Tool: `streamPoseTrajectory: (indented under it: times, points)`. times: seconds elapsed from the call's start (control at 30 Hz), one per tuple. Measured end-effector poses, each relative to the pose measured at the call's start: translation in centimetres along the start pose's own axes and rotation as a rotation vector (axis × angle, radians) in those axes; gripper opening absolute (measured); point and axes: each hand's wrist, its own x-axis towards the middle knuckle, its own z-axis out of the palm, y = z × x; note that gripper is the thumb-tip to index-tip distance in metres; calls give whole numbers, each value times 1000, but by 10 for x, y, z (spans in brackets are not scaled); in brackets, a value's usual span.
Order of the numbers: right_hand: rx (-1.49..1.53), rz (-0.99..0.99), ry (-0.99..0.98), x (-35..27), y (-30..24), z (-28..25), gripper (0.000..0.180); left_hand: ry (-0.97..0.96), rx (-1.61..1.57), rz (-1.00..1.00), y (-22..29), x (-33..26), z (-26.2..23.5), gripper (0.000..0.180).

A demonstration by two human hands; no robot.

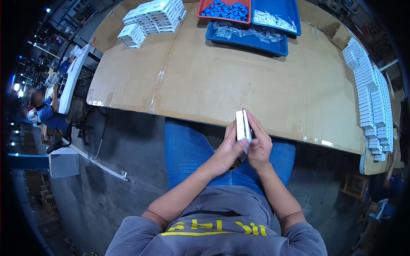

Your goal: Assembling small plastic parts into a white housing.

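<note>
Handheld box (240, 127); blue pieces (225, 9) in red tray (209, 17)

We see a slim, straight-edged white box (240, 125) held between the left hand (227, 152) and the right hand (261, 147). It stands on edge, a narrow white side facing up, its far end pointing away from us. A dark line runs lengthwise beside that side; fingers hide its nearer part.
</note>
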Motion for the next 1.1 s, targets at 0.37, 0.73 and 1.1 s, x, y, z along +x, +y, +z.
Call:
streamPoseTrajectory:
  times: [0.37, 0.73, 1.1]
  points:
    - [-241, 18, -283, 3, -13, -7, 61, 260, -175, -19, -10, 12, -14, 69]
    - [-444, -232, -238, -7, 11, -2, 54, 390, -96, -106, 0, 9, 1, 70]
    - [-508, -239, -221, -15, 14, 5, 44, 432, -166, -82, -8, 10, 1, 58]
